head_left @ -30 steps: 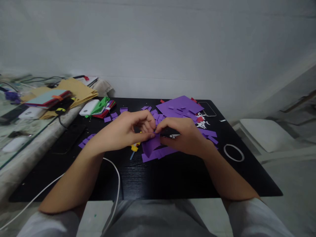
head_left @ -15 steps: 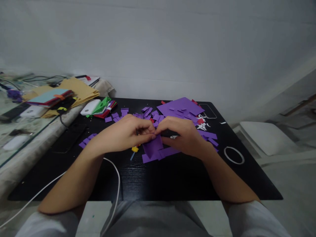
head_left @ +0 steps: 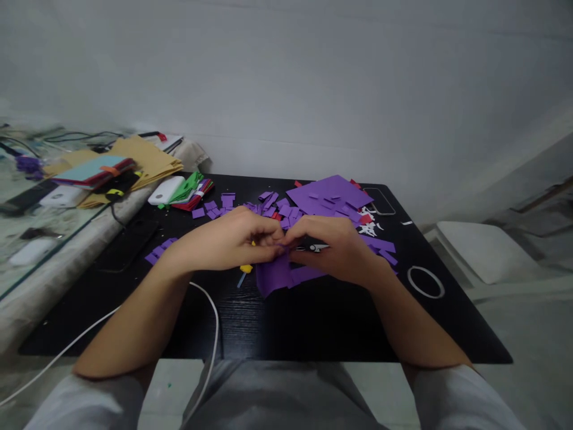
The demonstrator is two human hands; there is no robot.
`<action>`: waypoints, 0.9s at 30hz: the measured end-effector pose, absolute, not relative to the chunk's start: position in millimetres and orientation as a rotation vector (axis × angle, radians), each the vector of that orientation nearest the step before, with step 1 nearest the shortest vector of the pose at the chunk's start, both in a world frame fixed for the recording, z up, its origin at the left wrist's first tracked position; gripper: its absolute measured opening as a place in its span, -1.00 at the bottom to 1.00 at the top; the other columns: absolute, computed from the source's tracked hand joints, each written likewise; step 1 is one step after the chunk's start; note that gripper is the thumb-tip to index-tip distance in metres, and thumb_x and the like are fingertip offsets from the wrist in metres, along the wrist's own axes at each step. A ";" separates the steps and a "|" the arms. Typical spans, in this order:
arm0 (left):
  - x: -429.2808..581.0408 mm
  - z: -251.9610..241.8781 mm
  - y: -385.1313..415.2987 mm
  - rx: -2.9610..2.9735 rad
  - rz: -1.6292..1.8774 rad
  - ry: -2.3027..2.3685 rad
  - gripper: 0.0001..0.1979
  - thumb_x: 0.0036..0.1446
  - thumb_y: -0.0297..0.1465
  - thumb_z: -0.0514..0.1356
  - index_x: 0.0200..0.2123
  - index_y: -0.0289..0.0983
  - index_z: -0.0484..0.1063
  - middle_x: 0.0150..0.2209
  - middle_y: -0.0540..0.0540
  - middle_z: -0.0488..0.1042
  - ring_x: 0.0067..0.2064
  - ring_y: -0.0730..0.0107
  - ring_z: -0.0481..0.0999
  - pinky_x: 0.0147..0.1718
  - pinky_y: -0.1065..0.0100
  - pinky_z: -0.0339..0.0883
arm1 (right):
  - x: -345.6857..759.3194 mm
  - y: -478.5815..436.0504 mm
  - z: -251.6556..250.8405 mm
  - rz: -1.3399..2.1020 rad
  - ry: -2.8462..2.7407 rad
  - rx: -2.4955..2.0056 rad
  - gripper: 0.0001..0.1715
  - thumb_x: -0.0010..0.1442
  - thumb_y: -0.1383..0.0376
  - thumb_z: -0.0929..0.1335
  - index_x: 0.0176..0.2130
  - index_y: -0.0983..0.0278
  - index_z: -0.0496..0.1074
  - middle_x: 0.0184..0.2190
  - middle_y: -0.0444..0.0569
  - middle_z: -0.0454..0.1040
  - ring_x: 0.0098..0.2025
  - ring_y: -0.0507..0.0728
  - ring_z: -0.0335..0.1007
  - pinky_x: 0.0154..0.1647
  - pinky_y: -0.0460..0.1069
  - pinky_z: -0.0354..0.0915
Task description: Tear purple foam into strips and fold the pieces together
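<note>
Between both hands, over the middle of the black table (head_left: 250, 328), a piece of purple paper (head_left: 273, 275) hangs down from the pinched fingertips. My left hand (head_left: 242, 236) closes thumb and fingers on its top edge. Right against it, my right hand (head_left: 329, 242) pinches the same edge; the exact fold under the fingertips is hidden. A purple strip (head_left: 307, 275) lies below and behind the right hand. Part of a pair of scissors (head_left: 319, 247) shows between the right thumb and fingers. A small yellow item (head_left: 246, 269) with a bluish stick rests beside the left thumb.
Small purple paper pieces (head_left: 268, 203) lie scattered behind the hands, near larger purple sheets (head_left: 329, 192). White scraps (head_left: 367, 227) and a white ring (head_left: 425, 282) are on the right. Green and red paper bundles (head_left: 192, 190), a dark phone (head_left: 128, 245) and a white cable (head_left: 215, 322) are left.
The purple paper has turned in my fingers and now hangs more upright, covering the left end of the strip. Both hands stay nearly in place; the view has shifted slightly.
</note>
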State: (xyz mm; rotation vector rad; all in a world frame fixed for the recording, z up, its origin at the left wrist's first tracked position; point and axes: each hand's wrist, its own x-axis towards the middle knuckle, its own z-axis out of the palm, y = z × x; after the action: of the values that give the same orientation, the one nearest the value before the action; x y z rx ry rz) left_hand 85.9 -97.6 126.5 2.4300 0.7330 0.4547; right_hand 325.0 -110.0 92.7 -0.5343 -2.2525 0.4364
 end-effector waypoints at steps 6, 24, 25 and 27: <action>86.5 129.9 -98.0 2.451 0.424 0.717 -0.75 0.34 -0.39 0.20 -0.42 -0.29 0.51 -0.60 0.13 0.33 -0.57 0.59 0.25 -0.52 0.48 0.08 | 325.8 -111.5 94.9 0.491 -2.311 -0.515 -0.83 0.27 0.48 0.50 -0.15 0.27 0.56 -0.22 -0.06 0.66 -0.19 0.07 0.58 -0.11 -0.05 0.43; 76.7 133.5 -96.8 2.350 0.422 0.780 -0.75 0.39 -0.34 0.15 -0.23 -0.26 0.62 -0.50 0.06 0.52 -0.51 0.52 0.43 -0.49 0.51 0.23 | 326.7 -111.2 95.8 0.488 -2.325 -0.520 -0.88 0.30 0.47 0.45 -0.20 0.25 0.53 -0.23 -0.05 0.64 -0.16 0.08 0.58 -0.07 -0.02 0.45; 74.6 133.7 -97.2 2.348 0.462 0.791 -0.75 0.40 -0.34 0.13 -0.17 -0.26 0.62 -0.45 0.04 0.56 -0.47 0.50 0.49 -0.46 0.50 0.28 | 327.6 -110.5 95.9 0.480 -2.311 -0.514 -0.87 0.29 0.48 0.44 -0.21 0.25 0.53 -0.24 -0.05 0.65 -0.17 0.08 0.58 -0.08 -0.02 0.45; 69.9 134.6 -98.9 2.338 0.574 0.780 -0.75 0.38 -0.40 0.14 0.00 -0.24 0.58 -0.27 -0.04 0.65 -0.32 0.42 0.61 -0.34 0.47 0.42 | 329.6 -109.5 96.9 0.443 -2.285 -0.522 -0.85 0.27 0.49 0.43 -0.21 0.25 0.53 -0.24 -0.05 0.65 -0.18 0.09 0.58 -0.09 -0.02 0.46</action>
State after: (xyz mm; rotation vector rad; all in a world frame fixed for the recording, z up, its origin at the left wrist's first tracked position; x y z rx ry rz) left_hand 69.9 -98.9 134.6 2.3381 0.7805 0.5735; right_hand 329.6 -109.5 96.9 -0.5219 -2.2854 0.4434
